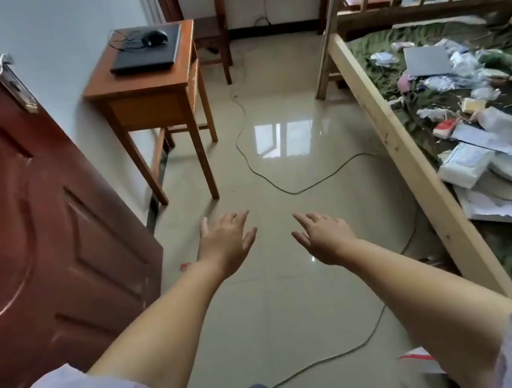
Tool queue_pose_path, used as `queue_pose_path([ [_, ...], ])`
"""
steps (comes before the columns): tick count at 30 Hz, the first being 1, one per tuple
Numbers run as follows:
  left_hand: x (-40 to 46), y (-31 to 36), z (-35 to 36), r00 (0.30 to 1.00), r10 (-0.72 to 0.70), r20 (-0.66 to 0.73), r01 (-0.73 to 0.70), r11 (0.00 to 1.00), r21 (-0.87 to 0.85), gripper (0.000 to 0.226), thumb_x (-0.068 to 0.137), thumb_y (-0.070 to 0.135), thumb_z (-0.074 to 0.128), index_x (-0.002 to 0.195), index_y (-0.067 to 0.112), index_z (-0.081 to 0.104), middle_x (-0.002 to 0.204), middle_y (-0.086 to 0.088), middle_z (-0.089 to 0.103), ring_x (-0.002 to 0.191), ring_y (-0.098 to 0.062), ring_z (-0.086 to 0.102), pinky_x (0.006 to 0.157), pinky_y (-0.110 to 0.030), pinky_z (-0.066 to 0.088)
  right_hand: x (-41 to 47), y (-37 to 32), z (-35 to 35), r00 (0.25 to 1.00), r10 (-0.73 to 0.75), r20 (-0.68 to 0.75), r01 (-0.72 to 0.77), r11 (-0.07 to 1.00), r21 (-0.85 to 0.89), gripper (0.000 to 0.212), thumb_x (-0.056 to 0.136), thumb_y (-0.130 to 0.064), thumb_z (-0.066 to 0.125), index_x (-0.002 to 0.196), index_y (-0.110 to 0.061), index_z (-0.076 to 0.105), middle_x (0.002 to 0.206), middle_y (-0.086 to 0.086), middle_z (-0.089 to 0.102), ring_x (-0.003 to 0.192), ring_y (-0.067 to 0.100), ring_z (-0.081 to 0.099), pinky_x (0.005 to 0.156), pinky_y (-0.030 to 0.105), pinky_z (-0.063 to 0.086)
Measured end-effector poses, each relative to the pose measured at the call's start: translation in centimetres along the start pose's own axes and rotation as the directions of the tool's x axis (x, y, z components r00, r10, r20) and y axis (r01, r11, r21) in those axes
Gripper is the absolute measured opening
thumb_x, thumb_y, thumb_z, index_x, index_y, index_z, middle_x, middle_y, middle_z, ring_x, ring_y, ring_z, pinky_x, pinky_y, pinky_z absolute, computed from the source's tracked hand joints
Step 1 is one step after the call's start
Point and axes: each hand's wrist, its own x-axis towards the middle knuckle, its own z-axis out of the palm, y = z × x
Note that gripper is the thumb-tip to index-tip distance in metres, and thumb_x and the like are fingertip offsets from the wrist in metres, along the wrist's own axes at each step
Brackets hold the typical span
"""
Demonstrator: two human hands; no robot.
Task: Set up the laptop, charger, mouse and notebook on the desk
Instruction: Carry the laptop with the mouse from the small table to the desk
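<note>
Both arms reach forward over the tiled floor, and neither hand carries anything: the left hand (227, 240) and the right hand (322, 237) are spread palm-down with fingers loosely extended, well apart from every task item. The closed laptop (145, 53) lies on the small wooden desk (140, 87) against the wall, toward its back edge, with the black mouse (155, 37) resting on the lid near the lid's far end and a thin dark cord (123, 39) looped beside it, spilling toward the desk's back left corner; whether that cord belongs to the mouse or to the charger is hard to tell at this distance. No notebook is plainly visible, though a flat grey rectangle (427, 60) sits among the clutter on the bed (382, 123) and could be one. By my reading the setup has barely begun. The main hazard is the green cable (280, 186) snaking across the floor between the person and the desk: walking forward without looking could catch a foot and yank whatever it is plugged into. Lifting the laptop lid with the mouse on top would likely send the mouse sliding off the back edge, dragging its cord along. The open door (26, 200) at the left also narrows the approach.
</note>
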Motion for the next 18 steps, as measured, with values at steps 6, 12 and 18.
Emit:
queue_pose_path([
  [6,7.2,-1.0,-0.4,0.994,-0.012,0.109,0.018,0.999,-0.051,0.050,0.096,0.047,0.031,0.138,0.021,0.037,0.133,-0.005,0.055,0.114,-0.026,0.057,0.086,-0.040,0.051,6.8,1.2,-2.1,0.987,0.036,0.154,-0.037,0.999,0.007,0.048,0.097,-0.045,0.027,0.132,-0.015,0.039,0.129,0.012,0.055,0.114,0.032,0.053,0.084,0.040,0.044],
  [12,19.8,-4.6,-1.5,0.989,0.032,0.146,-0.028,0.999,-0.026,0.051,0.095,0.050,0.031,0.137,0.021,0.037,0.133,-0.006,0.056,0.116,-0.028,0.057,0.089,-0.044,0.052,18.1,3.7,-5.7,0.993,0.076,0.089,-0.078,0.997,0.015,0.047,0.097,-0.044,0.028,0.131,-0.015,0.041,0.126,0.013,0.057,0.113,0.031,0.054,0.081,0.036,0.043],
  [18,33.0,-8.8,-5.3,0.986,0.088,0.138,-0.087,0.996,-0.015,0.054,0.095,0.050,0.031,0.141,0.021,0.034,0.128,-0.005,0.059,0.111,-0.024,0.060,0.086,-0.041,0.054,30.0,4.8,-11.4,0.987,0.128,0.098,-0.135,0.989,0.067,0.047,0.097,-0.044,0.028,0.131,-0.014,0.042,0.126,0.013,0.057,0.114,0.030,0.054,0.083,0.035,0.043],
])
